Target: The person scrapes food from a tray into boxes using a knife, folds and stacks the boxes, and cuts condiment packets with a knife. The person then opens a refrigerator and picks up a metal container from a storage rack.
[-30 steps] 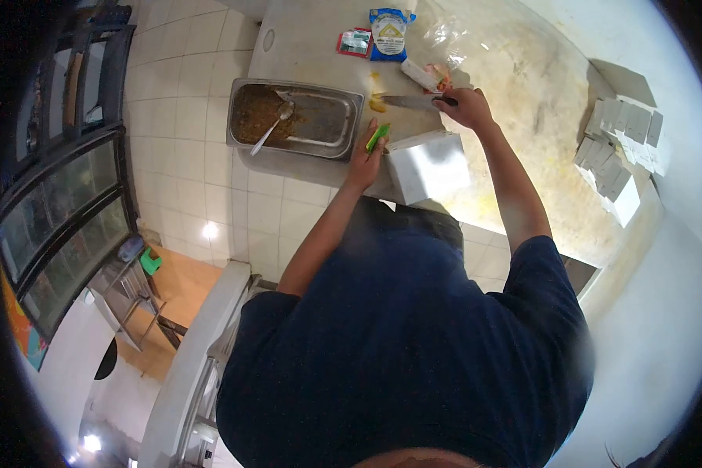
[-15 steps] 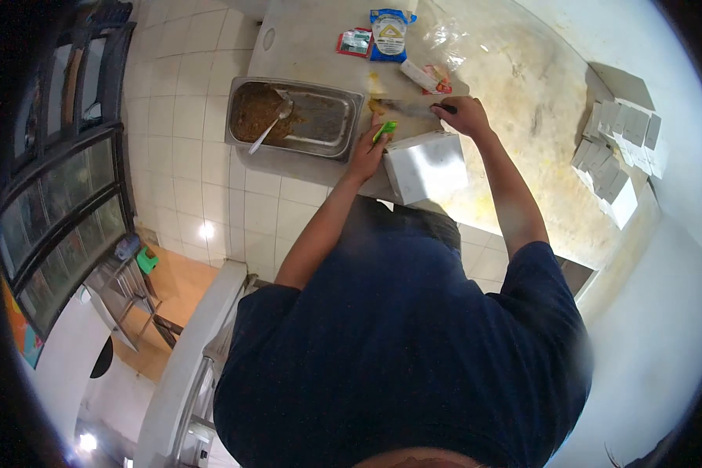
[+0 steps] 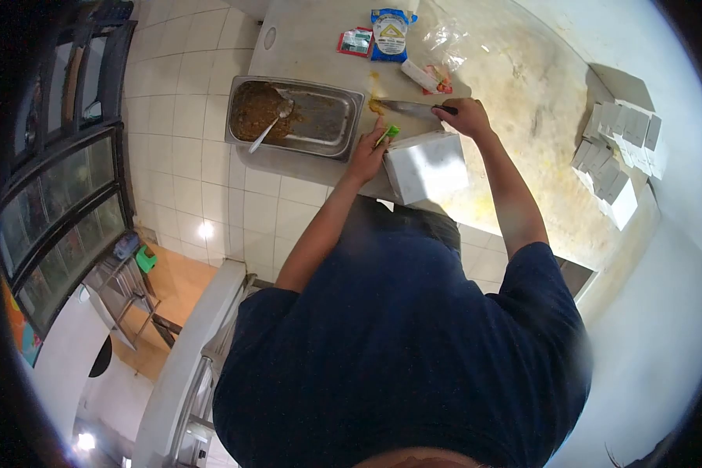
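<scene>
My right hand [image 3: 466,118] is closed around the dark handle of a knife [image 3: 413,108], whose blade points left across the counter. The blade's tip is at a small yellow-brown smear [image 3: 376,105]. My left hand [image 3: 368,154] holds a small bright green packet [image 3: 388,136] between its fingers, just below that smear. Beside it on the right stands a white box [image 3: 427,168]. Left of my left hand lies a metal tray [image 3: 349,125] with brown paste [image 3: 255,113] in its left part and a spoon [image 3: 265,134] resting in it.
A blue packet [image 3: 389,35], a red packet [image 3: 356,42] and clear plastic [image 3: 444,43] lie at the counter's far side. Near the knife is a white and red wrapper [image 3: 427,78]. Several folded white cartons [image 3: 618,148] lie at the right by the wall.
The knife has shifted slightly and its blade now sits a little lower at the smear. The green packet in my left hand has moved slightly right and tilted.
</scene>
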Available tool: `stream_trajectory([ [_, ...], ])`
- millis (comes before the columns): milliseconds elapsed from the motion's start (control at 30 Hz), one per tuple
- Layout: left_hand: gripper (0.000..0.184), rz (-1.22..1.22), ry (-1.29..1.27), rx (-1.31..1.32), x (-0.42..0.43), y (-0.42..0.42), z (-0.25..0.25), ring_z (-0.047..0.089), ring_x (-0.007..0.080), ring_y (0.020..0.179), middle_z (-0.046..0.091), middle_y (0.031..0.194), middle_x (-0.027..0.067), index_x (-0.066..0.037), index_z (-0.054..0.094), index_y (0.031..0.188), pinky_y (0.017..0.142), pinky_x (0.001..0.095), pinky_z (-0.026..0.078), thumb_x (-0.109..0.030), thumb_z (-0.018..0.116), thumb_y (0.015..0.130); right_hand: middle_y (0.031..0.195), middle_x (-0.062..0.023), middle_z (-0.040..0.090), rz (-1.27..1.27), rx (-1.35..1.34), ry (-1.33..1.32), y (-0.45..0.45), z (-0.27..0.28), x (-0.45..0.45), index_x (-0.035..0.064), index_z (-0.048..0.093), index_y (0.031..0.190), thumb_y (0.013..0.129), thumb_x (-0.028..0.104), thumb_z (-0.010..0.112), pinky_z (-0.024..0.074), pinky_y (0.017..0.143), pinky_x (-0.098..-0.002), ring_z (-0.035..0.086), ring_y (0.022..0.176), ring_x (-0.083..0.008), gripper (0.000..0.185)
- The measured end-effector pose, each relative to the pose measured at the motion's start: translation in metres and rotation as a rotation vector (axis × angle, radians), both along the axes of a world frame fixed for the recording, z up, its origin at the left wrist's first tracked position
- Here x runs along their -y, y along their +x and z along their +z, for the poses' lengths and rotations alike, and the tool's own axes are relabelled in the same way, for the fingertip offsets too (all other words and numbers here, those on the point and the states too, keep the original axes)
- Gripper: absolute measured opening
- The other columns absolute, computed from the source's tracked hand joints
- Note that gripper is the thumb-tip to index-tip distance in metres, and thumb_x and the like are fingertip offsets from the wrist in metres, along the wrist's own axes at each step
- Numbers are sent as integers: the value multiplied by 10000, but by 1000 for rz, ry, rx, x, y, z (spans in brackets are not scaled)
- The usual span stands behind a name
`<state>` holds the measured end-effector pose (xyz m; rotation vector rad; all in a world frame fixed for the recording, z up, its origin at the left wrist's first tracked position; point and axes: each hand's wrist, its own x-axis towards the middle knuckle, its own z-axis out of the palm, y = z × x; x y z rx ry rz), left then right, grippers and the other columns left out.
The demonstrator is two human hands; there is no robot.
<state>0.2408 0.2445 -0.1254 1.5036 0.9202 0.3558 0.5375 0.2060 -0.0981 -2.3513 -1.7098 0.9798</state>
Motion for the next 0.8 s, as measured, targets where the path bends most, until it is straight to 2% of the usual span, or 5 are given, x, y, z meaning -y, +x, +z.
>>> stream_trajectory([
  [200, 330, 37, -92, 51, -1, 4, -19, 507, 283, 1206, 364, 1529, 191, -64, 587, 1287, 1026, 349, 379, -202, 518, 996, 772, -76, 711, 14, -17, -31, -3, -3, 1, 137, 734, 860, 872, 569, 593, 500, 808, -421, 675, 751, -303, 455],
  [300, 331, 45, -90, 147, -2, 7, -18, 511, 288, 1208, 430, 1474, 226, -72, 594, 1282, 1039, 362, 371, -225, 531, 995, 776, -81, 712, 19, -29, -60, -6, 1, 0, 140, 739, 880, 864, 568, 606, 503, 801, -421, 678, 759, -301, 448],
  [500, 355, 91, -101, -134, 1, 4, -5, 543, 328, 1152, 548, 1320, 226, -62, 601, 1271, 1013, 383, 401, -259, 570, 977, 778, -83, 714, -50, -45, 0, 3, -2, -7, 143, 741, 878, 859, 568, 612, 509, 783, -427, 683, 766, -294, 444],
  [700, 334, 60, 8, -127, -6, 3, 2, 569, 364, 1156, 530, 1348, 235, -35, 621, 1220, 983, 405, 429, -255, 571, 974, 788, -88, 715, -35, -14, 52, -1, -2, -10, 137, 745, 878, 861, 543, 622, 507, 799, -431, 686, 767, -284, 424],
  [800, 313, -2, -131, -114, -11, 4, -5, 569, 358, 1190, 471, 1419, 249, -24, 627, 1204, 980, 399, 433, -232, 558, 979, 777, -95, 710, 2, -50, 24, -3, -5, -10, 129, 745, 871, 862, 536, 624, 510, 781, -433, 680, 751, -298, 424],
])
